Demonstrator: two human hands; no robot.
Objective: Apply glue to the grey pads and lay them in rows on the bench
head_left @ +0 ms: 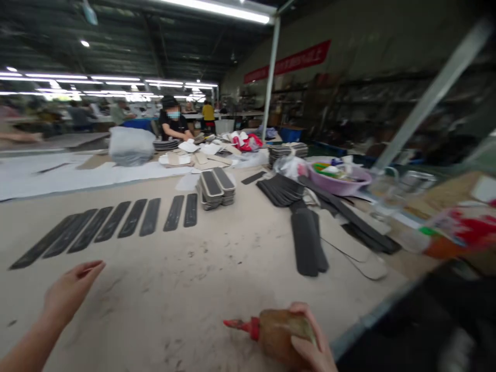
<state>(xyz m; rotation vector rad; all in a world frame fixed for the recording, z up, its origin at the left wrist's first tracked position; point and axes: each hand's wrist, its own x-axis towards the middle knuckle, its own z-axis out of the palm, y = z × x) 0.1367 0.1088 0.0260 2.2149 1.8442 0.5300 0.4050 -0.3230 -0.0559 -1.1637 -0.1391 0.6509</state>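
Note:
My right hand (310, 343) grips a brown glue bottle (277, 333) with a red nozzle pointing left, low over the worktable (217, 268) near its front edge. My left hand (72, 289) hovers over the table at the lower left, fingers stretched out together and holding nothing. A row of several dark strips (116, 222) lies spread side by side beyond my left hand. A stack of padded strip pieces (216, 188) stands behind them. A loose pile of dark strips (308, 237) lies to the right of centre.
A pink basin (341, 181) with odds and ends sits at the right, with clear containers and red packaging nearer the edge. A person in dark clothes works at the far end, beside a plastic bag (130, 146). White sheets cover the far left. A metal post rises at the right.

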